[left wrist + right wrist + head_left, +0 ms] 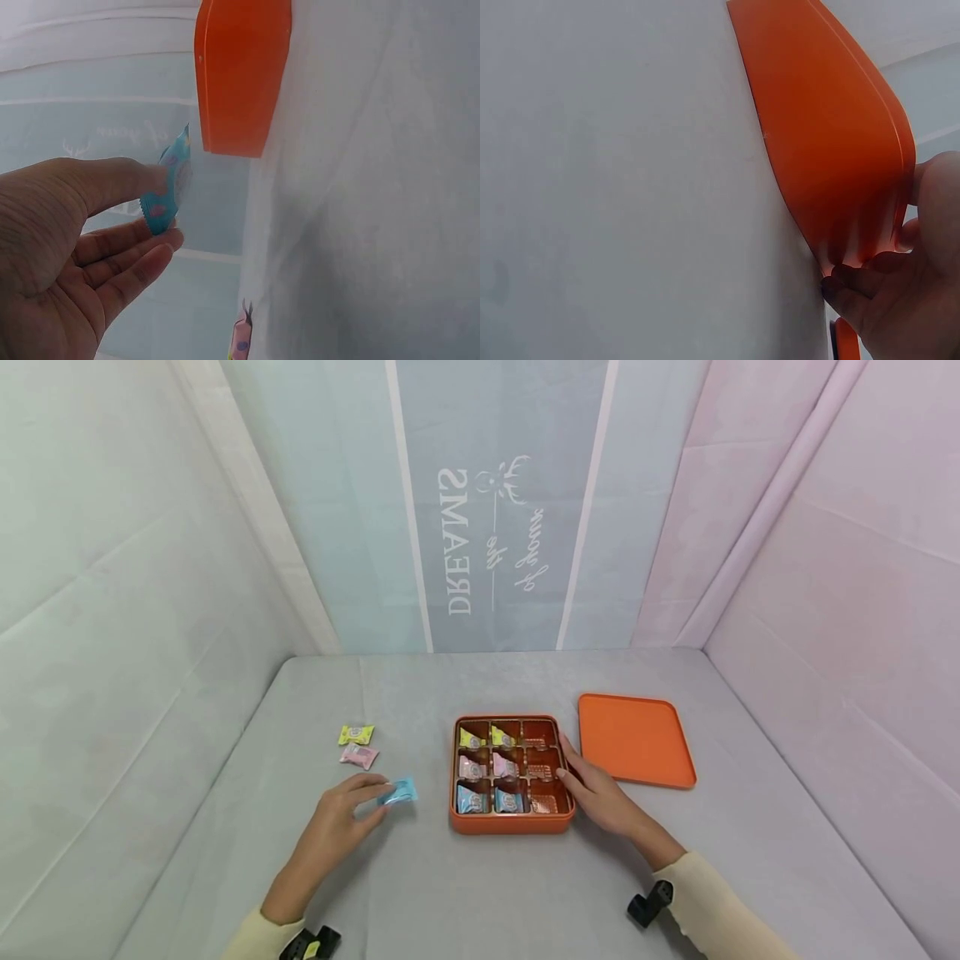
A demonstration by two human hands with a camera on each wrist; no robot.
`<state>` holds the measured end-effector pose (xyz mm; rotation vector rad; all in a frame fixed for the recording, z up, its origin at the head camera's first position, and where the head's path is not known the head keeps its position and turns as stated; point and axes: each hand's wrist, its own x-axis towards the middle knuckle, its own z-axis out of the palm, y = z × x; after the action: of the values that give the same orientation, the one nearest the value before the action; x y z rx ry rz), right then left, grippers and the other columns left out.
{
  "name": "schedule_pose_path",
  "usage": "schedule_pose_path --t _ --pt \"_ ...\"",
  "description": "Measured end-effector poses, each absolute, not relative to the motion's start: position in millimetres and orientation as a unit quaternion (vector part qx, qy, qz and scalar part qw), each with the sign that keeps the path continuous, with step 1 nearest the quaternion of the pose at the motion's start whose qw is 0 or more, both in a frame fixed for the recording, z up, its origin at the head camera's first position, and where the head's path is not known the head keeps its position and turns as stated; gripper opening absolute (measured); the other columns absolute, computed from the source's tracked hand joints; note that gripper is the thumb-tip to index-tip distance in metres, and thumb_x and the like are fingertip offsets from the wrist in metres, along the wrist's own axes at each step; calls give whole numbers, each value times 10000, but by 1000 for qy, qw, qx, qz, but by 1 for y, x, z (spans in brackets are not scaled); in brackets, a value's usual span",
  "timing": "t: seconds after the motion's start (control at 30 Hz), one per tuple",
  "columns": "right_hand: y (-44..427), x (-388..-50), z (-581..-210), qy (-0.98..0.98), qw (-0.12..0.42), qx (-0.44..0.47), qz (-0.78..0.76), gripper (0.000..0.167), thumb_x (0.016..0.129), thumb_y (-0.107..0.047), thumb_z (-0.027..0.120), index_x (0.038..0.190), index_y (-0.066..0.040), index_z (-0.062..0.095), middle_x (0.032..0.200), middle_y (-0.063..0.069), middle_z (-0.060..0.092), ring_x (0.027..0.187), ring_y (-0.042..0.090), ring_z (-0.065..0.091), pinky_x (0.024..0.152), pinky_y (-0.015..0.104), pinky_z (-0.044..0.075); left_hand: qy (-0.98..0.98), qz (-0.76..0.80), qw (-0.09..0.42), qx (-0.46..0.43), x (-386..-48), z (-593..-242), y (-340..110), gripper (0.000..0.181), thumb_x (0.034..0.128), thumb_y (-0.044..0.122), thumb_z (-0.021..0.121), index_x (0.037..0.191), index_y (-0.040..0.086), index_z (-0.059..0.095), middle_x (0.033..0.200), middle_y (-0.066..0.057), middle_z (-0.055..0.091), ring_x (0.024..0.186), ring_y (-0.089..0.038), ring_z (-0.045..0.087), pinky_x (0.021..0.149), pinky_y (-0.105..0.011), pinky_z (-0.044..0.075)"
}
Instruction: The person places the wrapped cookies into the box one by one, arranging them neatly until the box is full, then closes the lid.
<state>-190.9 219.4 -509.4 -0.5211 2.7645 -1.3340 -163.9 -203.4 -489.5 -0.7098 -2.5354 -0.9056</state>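
My left hand (337, 820) pinches a blue-wrapped candy (400, 792) between thumb and fingers, above the cloth left of the box. In the left wrist view the candy (174, 184) stands on edge at the thumb tip. An orange candy box (512, 827) with a divided brown tray sits mid-table. Its left and middle columns hold yellow candies (502, 737) at the back, pink candies (505, 765) in the middle row and blue candies (508, 800) in front; the right column's compartments hold none. My right hand (603, 793) grips the box's right side, thumb at the rim, fingers against the outer wall (832, 112).
A loose yellow candy (356, 735) and a pink candy (360, 756) lie on the cloth beyond my left hand. The orange lid (637, 741) lies flat right of the box. Fabric walls enclose the grey table (420, 893) at the back and sides.
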Motion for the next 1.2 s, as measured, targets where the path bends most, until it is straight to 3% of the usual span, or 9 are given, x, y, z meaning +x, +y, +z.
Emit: schedule_pose_path --t 0.57,1.2 --pt "220 -190 -506 885 47 -159 -436 671 1103 -264 454 1639 -127 75 1676 92 140 1523 313 174 1175 579 264 -888 -337 176 -260 -166 -482 -184 349 745 -4 890 1070 85 797 1112 -39 713 996 -206 694 811 -399 600" --pt "222 -191 -507 882 54 -155 -443 589 1132 -315 328 1637 -135 84 1691 72 94 1543 323 105 1206 575 168 -869 -368 167 -286 -176 -472 -157 320 792 33 868 1096 100 796 1135 -27 713 1045 -203 683 867 -396 592"
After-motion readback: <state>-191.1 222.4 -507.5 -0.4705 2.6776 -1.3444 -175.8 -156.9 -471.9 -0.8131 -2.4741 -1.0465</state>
